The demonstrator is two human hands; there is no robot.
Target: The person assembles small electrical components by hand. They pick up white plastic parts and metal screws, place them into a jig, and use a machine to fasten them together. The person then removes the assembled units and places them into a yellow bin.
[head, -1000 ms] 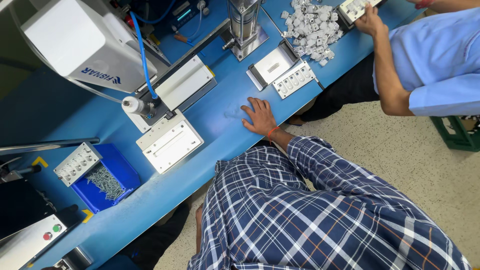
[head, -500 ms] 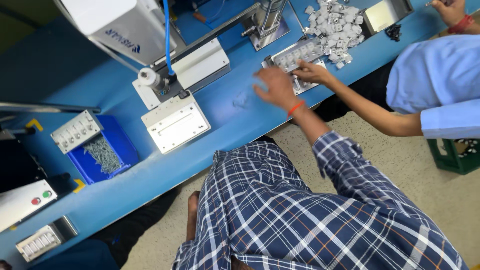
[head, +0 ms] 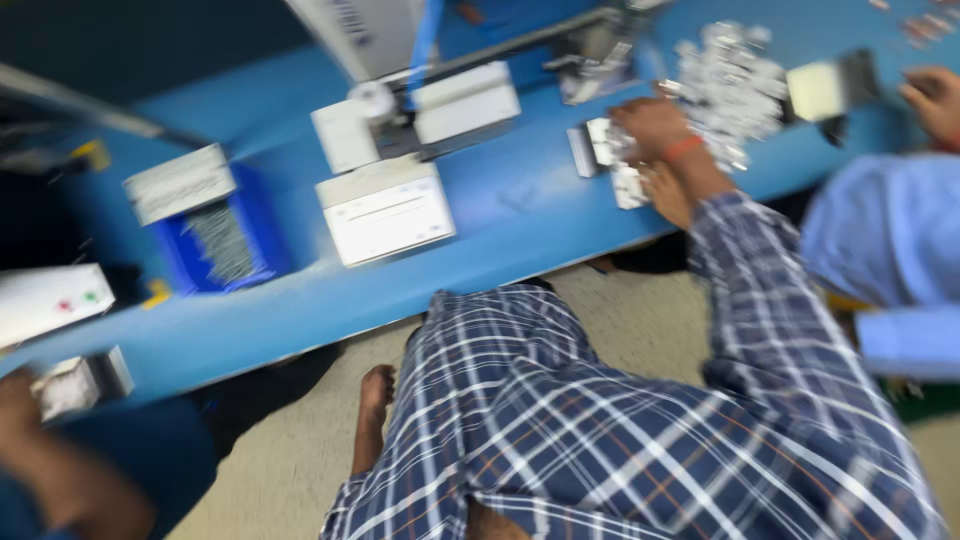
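Your right hand (head: 655, 125), in a blue-and-white plaid sleeve with an orange wristband, rests palm-down on the small white rectangular plastic tray of parts (head: 605, 145) lying flat on the blue workbench (head: 500, 200), just beside the heap of small white plastic pieces (head: 725, 80). Motion blur hides the fingers; whether they are spread or pinching cannot be told. Your left hand is not in view. The tray looks light, rigid and smooth, likely to slide; take it by its two long edges, kept level, since loose parts could spill. A co-worker's hand (head: 935, 100) works well apart, at the far right.
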